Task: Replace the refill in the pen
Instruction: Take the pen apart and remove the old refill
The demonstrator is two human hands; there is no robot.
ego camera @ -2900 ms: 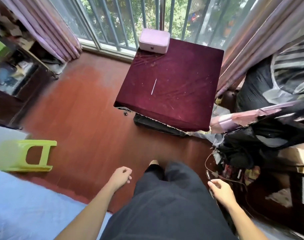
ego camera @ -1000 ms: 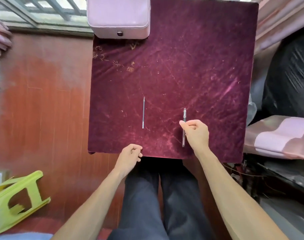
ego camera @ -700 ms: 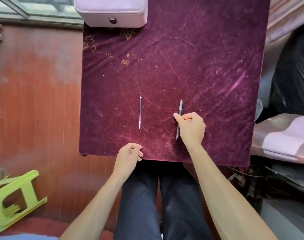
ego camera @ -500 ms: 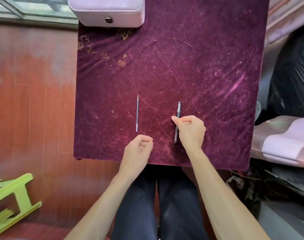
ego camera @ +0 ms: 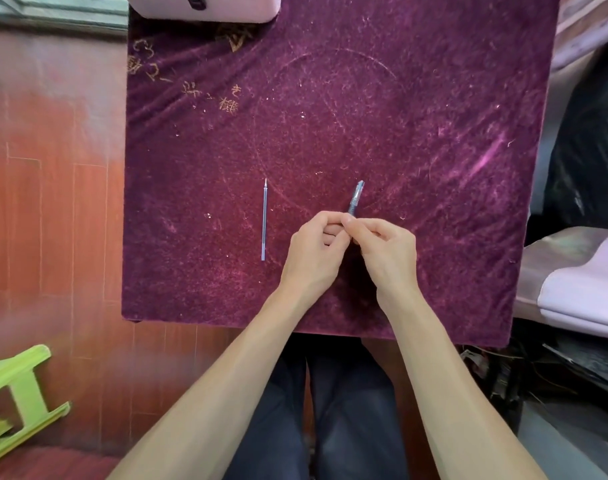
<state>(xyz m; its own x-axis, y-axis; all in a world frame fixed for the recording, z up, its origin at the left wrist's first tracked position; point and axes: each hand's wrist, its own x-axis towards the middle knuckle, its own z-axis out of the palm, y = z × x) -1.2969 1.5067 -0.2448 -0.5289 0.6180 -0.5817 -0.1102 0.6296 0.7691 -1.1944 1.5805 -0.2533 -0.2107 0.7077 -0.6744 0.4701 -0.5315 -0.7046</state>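
Observation:
A clear pen sticks out away from me past my fingers, lifted a little above the dark red velvet table. My left hand and my right hand meet at its lower part, both pinching it; that lower part is hidden under my fingers. A thin spare refill lies straight on the cloth to the left of my left hand, tip pointing away from me, untouched.
A pale pink case stands at the table's far left edge. A lime green stool lies on the wooden floor at the lower left. Pink bedding and dark bags crowd the right side.
My left hand has moved right from the table's near edge and joined my right hand on the pen. The pen has been raised off the cloth and tilted.

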